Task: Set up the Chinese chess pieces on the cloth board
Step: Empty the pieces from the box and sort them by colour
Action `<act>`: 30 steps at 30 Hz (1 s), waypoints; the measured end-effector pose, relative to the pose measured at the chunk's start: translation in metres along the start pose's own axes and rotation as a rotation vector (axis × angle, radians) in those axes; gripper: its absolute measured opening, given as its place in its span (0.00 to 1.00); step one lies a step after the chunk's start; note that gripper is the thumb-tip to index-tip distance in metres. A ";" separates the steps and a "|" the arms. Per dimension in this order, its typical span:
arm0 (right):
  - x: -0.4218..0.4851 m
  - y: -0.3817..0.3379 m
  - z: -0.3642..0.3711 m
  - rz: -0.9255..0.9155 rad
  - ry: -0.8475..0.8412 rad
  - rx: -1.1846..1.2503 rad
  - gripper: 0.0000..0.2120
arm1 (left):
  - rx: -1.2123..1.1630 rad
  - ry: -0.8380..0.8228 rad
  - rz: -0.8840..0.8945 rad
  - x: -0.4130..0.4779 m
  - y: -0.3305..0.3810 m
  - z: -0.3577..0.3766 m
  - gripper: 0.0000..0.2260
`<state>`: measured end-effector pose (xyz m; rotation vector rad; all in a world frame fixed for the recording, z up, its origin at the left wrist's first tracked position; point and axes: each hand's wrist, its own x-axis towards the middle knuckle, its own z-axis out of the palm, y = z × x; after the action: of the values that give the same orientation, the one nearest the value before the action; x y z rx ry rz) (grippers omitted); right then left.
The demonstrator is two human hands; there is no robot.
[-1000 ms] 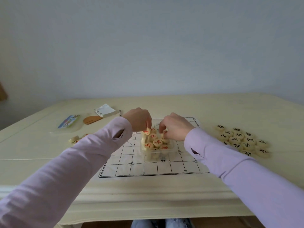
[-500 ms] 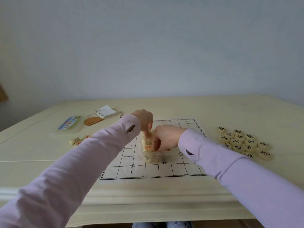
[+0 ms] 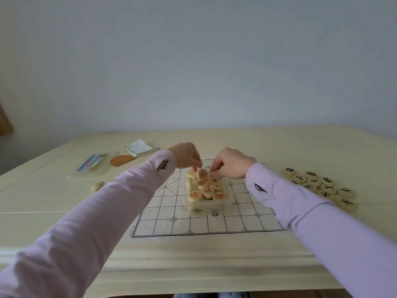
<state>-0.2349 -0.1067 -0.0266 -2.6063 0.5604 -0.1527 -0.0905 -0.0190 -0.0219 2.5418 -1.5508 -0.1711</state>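
Observation:
A white cloth board [image 3: 247, 220] with a black grid lies on the cream table. In its middle stands a clear plastic box [image 3: 207, 203] heaped with round wooden pieces marked in red [image 3: 208, 191]. My left hand [image 3: 185, 157] hovers over the box's far left corner, its fingertips pinching a pale piece at the top of the heap. My right hand [image 3: 231, 163] reaches in from the right, fingertips closed on another piece at the heap's far edge. A group of black-marked pieces [image 3: 320, 184] lies on the table to the right of the board.
At the far left lie a clear box lid [image 3: 90, 171] with a colourful card, a brown wooden object [image 3: 121, 160] and a small spiral notepad [image 3: 138, 148]. A few loose pieces [image 3: 97, 186] sit beside my left sleeve. The table's front edge [image 3: 193, 261] runs below the board.
My right hand has risen out of the box and moved back to the right, uncovering the red-marked pieces. Both hands now pinch pieces at the top of the heap.

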 end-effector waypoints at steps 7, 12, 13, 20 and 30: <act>0.001 0.004 0.001 0.079 -0.009 0.102 0.12 | 0.390 -0.036 0.030 0.006 0.013 0.014 0.14; 0.002 0.008 -0.001 0.124 -0.019 0.202 0.11 | 0.566 0.055 0.097 0.012 0.010 0.023 0.12; 0.002 0.008 -0.001 0.129 -0.021 0.215 0.10 | 0.526 0.040 0.085 0.013 0.008 0.023 0.12; 0.003 0.010 -0.001 0.153 -0.013 0.300 0.11 | 0.154 -0.107 0.029 0.011 -0.005 0.016 0.12; 0.000 0.012 0.003 0.164 0.020 0.427 0.10 | 0.008 -0.196 0.211 -0.040 0.017 -0.015 0.05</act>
<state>-0.2387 -0.1151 -0.0353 -2.1396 0.6646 -0.2195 -0.1209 0.0097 -0.0031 2.4076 -1.8807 -0.3982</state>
